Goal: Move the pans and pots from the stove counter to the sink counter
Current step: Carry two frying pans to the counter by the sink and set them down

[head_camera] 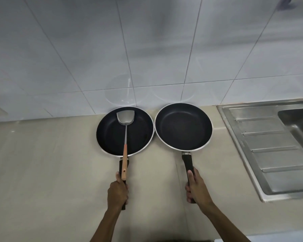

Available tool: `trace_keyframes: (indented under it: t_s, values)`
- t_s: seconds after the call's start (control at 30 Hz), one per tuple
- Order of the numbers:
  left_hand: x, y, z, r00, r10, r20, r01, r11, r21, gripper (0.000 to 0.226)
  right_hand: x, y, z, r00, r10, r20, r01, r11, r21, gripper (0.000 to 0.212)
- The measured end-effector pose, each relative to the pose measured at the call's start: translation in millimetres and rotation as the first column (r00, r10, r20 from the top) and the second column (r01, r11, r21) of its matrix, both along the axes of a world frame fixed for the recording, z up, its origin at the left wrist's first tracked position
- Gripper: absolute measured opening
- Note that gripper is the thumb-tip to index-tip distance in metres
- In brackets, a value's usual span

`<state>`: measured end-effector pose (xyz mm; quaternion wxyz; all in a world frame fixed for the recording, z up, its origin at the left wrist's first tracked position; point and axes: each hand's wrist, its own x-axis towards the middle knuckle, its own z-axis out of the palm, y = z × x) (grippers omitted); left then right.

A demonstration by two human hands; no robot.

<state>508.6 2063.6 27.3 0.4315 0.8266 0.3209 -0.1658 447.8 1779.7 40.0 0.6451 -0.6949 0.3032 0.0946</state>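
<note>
L hand (117,191) grips left pan (124,131) w/ spatula (125,130); R hand (197,188) grips right pan (183,126), near sink (269,149).

One head-worn wide-angle view looks forward and steeply down from close above the beige stone counter (42,163), facing its back edge along the pale tiled wall (147,41).

I note two pans (125,131) (183,126), both black inside with silver rims and black handles. The spatula (125,119) is silver with a light wooden handle. Counter (42,163) beige; wall tiles (77,49) pale blue-grey; sink (269,145) steel grey.
</note>
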Motion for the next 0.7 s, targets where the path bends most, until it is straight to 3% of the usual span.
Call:
trace_keyframes:
  t_s: [0.1,0.23,0.37,0.5,0.7]
  values:
    - [-1.1,0.1,3.8,0.997,-0.074,-0.005,0.074,0.997,0.036,0.055,0.2,0.9,5.7,1.000,0.000,-0.006,0.000,1.000,-0.018,0.025]
    - [-1.8,1.7,1.5,1.000,-0.025,-0.014,0.025,0.999,0.026,0.068,0.3,2.8,10.3,1.000,-0.010,-0.020,0.010,1.000,-0.023,0.022]
    - [-2.2,-0.6,6.2,0.998,-0.057,0.028,0.056,0.997,0.056,0.052,-0.8,2.2,13.0,1.000,-0.014,-0.022,0.014,1.000,-0.016,0.022]
    - [-2.8,-0.6,6.6,0.999,0.022,0.023,-0.021,0.999,-0.046,0.078,-5.2,-3.5,12.8,1.000,-0.002,-0.019,0.002,1.000,-0.015,0.025]
    - [-20.2,5.7,18.1,0.999,-0.013,0.050,0.017,0.997,-0.076,0.082,-9.7,-16.5,16.7,0.998,0.065,-0.023,-0.066,0.997,-0.037,0.030]
